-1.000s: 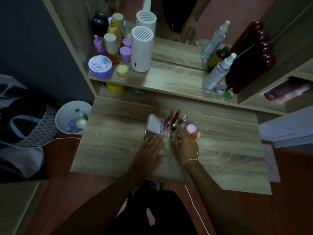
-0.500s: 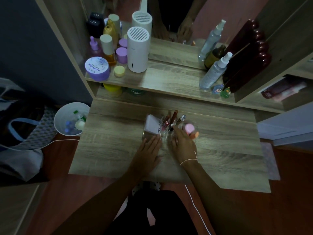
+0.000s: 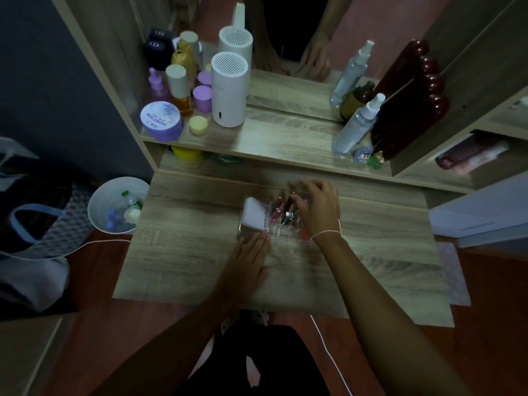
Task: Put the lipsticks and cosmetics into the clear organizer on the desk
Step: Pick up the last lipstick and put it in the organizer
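The clear organizer [image 3: 278, 231] stands on the wooden desk [image 3: 185, 252], a little behind its middle. A white box [image 3: 255, 214] fills its left compartment, and several lipsticks [image 3: 281, 208] stand upright in the slots to the right. My left hand [image 3: 247, 260] lies flat on the desk with its fingertips against the organizer's front left corner. My right hand [image 3: 315, 205] hovers over the organizer's right part, fingers curled downward and blurred; what they touch is hidden, and the pink-topped item is covered by the hand.
The shelf above holds a white cylinder device [image 3: 230, 92], a purple jar [image 3: 161, 120], several bottles [image 3: 178, 88], two spray bottles [image 3: 357, 125] and a dark red mirror frame [image 3: 411, 101]. A white bin [image 3: 118, 207] stands on the floor at the left. A mirror behind reflects the hands.
My right hand has risen from the organizer's front and moved back and right, over its top. My left hand stays at the front left corner.
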A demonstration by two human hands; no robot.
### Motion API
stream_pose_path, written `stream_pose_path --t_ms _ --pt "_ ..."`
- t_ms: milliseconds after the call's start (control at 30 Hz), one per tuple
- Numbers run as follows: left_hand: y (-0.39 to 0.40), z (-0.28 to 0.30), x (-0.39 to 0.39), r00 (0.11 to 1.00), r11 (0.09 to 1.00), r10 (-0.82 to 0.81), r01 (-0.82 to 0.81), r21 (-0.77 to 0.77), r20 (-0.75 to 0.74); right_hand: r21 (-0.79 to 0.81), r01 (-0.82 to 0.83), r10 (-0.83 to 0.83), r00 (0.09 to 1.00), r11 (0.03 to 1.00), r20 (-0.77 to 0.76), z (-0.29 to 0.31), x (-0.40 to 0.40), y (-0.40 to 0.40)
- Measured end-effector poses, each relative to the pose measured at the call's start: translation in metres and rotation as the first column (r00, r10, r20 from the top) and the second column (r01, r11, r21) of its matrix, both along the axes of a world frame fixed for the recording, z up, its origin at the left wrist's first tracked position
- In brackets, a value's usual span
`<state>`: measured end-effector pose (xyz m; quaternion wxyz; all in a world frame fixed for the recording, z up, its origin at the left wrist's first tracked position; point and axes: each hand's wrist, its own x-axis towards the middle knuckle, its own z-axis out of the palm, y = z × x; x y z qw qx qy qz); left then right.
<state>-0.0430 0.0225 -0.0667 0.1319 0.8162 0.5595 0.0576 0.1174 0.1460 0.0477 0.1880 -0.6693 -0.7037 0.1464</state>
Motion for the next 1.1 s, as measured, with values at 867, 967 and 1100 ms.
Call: stream_pose_path --t_ms 867,967,1100 --pt "-0.001 0.004 -0.003 1.0 1.0 -0.013 0.013 0.022 0.004 -0.065 -0.018 0.019 1.0 0.998 0.011 -0.012 0.0 -0.006" --pt "0.0 0.006 -0.003 1.0 1.0 -0.017 0.017 0.023 0.012 -0.052 -0.028 0.029 0.999 0.998 0.018 -0.012 0.0 -0.005" --pt "-0.001 0.005 -0.004 1.0 0.999 -0.027 0.027 0.027 0.005 -0.039 -0.045 0.046 0.999 0.998 0.025 -0.011 0.003 -0.006"
